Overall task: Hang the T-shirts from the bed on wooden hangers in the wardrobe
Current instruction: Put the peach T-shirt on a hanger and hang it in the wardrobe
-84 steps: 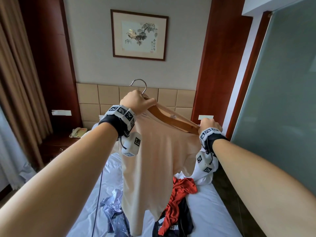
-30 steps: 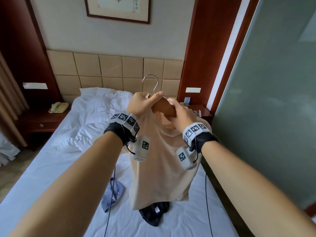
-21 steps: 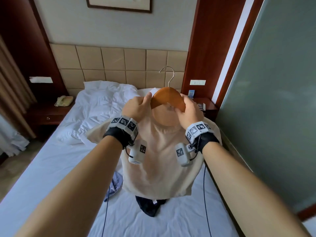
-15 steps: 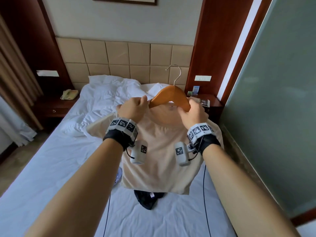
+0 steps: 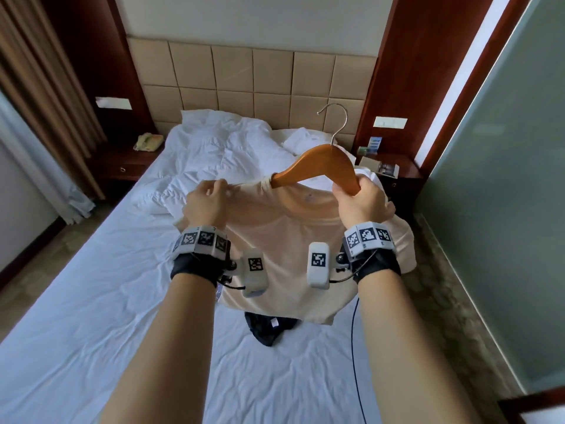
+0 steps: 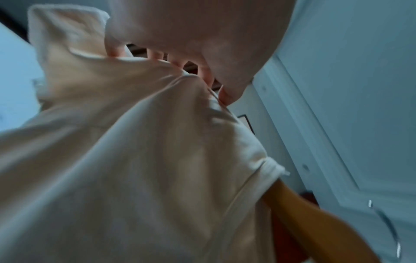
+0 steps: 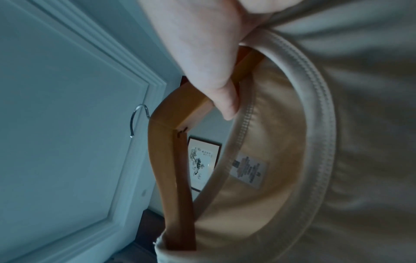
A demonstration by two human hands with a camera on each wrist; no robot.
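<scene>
A beige T-shirt (image 5: 284, 246) hangs in the air over the bed, with a wooden hanger (image 5: 321, 166) threaded through its collar. The hanger's left arm runs inside the shirt's shoulder; its metal hook (image 5: 336, 117) points up. My left hand (image 5: 211, 197) pinches the shirt's left shoulder fabric (image 6: 157, 74), stretched over the hanger's end. My right hand (image 5: 357, 194) grips the hanger's right arm (image 7: 202, 103) together with the collar edge (image 7: 315, 106). A dark T-shirt (image 5: 269, 328) lies on the white sheet below.
The white bed (image 5: 122, 301) with a crumpled duvet (image 5: 220, 148) fills the middle. Dark nightstands stand on both sides, the left one with a telephone (image 5: 149, 141). A frosted glass wall (image 5: 504, 209) runs along the right. Curtains (image 5: 39, 87) hang at left.
The hanger has tilted so its right arm drops into my right hand. My left hand slid outward along the shirt's shoulder. The view has dipped toward the bed.
</scene>
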